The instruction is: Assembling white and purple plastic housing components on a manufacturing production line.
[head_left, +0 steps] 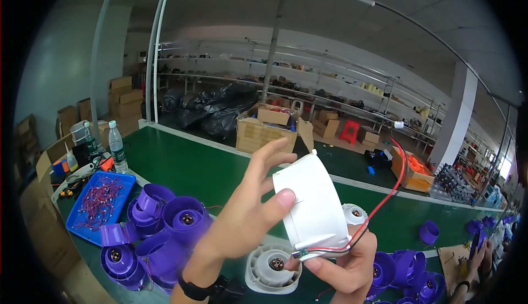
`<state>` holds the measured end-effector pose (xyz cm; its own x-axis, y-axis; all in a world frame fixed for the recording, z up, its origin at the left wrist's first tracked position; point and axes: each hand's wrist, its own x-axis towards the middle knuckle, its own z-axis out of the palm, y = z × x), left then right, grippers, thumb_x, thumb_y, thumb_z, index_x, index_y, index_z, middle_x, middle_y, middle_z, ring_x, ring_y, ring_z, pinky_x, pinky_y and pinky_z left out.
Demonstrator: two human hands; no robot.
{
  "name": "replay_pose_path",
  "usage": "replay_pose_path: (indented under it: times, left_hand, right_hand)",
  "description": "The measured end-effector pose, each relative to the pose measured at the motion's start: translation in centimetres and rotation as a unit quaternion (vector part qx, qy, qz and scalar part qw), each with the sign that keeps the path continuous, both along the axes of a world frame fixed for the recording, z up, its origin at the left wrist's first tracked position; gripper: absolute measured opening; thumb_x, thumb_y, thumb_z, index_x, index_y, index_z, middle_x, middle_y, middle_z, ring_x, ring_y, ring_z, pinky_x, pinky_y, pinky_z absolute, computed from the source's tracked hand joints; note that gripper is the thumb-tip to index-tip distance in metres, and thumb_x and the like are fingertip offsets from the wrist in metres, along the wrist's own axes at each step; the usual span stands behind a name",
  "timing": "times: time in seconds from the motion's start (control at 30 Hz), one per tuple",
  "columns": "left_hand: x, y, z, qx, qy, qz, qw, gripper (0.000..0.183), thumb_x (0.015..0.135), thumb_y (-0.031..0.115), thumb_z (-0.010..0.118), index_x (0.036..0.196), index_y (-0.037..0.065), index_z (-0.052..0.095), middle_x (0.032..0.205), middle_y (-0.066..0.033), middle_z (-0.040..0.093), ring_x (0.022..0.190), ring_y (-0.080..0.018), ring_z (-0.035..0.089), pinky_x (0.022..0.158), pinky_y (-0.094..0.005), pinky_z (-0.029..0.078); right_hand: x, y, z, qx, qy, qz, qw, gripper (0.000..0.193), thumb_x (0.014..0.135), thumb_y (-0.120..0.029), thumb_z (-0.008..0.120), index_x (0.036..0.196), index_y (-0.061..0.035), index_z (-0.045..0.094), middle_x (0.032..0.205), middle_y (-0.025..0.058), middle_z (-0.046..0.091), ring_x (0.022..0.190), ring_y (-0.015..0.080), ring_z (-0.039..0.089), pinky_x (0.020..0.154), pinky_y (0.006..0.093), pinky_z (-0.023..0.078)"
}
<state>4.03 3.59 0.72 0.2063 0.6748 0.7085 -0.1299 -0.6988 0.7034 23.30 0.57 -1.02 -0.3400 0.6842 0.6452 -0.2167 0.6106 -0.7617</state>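
Note:
A white plastic fan housing [311, 202], short and tube-shaped, is held tilted above the green workbench. My left hand [242, 210] grips its upper left side, thumb on the outer wall and fingers around the rim. Closed at the lower edge is my right hand [349, 265], its thumb beside a small connector end [300, 254] where wires meet the housing. A red wire [388, 196] and a black one run along the wall, then arch upward to a white plug [398, 124]. Below the hands, a white fan base [273, 271] with a copper-coloured motor centre rests on the bench.
Purple fan housings [187, 218] crowd the bench on the left, with more purple housings [407, 268] to the right. A blue tray [127, 182] holds red wires near a water bottle [116, 147]. At far right, another person's hand [479, 263] works over a board.

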Motion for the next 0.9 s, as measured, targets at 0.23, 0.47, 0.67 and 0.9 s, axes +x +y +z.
replay_pose_path:
  times: [0.23,0.47,0.67,0.9]
  left_hand:
    - [0.5,0.2,-0.4,-0.066,-0.002,0.010,0.998,0.075,0.097,0.036,0.061,0.153,0.000,0.023,0.144,-0.0240,0.042,0.130,-0.0311,0.048,0.110,-0.0416,0.039]
    - [1.2,-0.1,-0.5,-0.057,-0.008,0.011,0.998,0.069,0.097,0.032,0.063,0.150,0.002,0.031,0.140,-0.0211,0.048,0.128,-0.0272,0.049,0.099,-0.0381,0.049]
    - [0.1,1.6,-1.2,0.014,0.033,0.075,0.997,0.065,0.092,0.027,0.068,0.147,0.005,0.041,0.143,-0.0176,0.050,0.127,-0.0276,0.051,0.096,-0.0380,0.050]
    - [-2.4,5.8,-3.1,-0.174,0.117,-0.018,0.978,0.054,0.090,0.020,0.073,0.136,0.001,0.052,0.096,-0.0085,0.070,0.082,-0.0112,0.067,0.061,-0.0226,0.052]
  right_hand:
    - [0.2,-0.2,0.0,-0.032,0.071,-0.032,0.996,0.039,0.077,-0.012,0.068,0.107,0.0136,0.067,0.089,0.0205,0.072,0.073,0.0284,0.074,0.068,0.0370,0.063]
    - [0.8,0.0,1.2,-0.017,-0.039,-0.026,0.999,0.031,0.088,-0.010,0.064,0.111,0.0110,0.067,0.083,0.0143,0.073,0.075,0.0186,0.072,0.069,0.0304,0.057]
    - [0.4,2.9,0.1,-0.055,0.151,0.057,0.985,0.052,0.100,-0.030,0.045,0.130,0.0135,0.045,0.062,0.0175,0.060,0.046,0.0246,0.057,0.047,0.0384,0.049]
    - [2.2,7.1,-2.2,-0.245,0.129,0.023,0.961,0.047,0.106,-0.036,0.040,0.122,0.0051,0.056,0.084,0.0185,0.068,0.076,0.0290,0.068,0.069,0.0414,0.055]
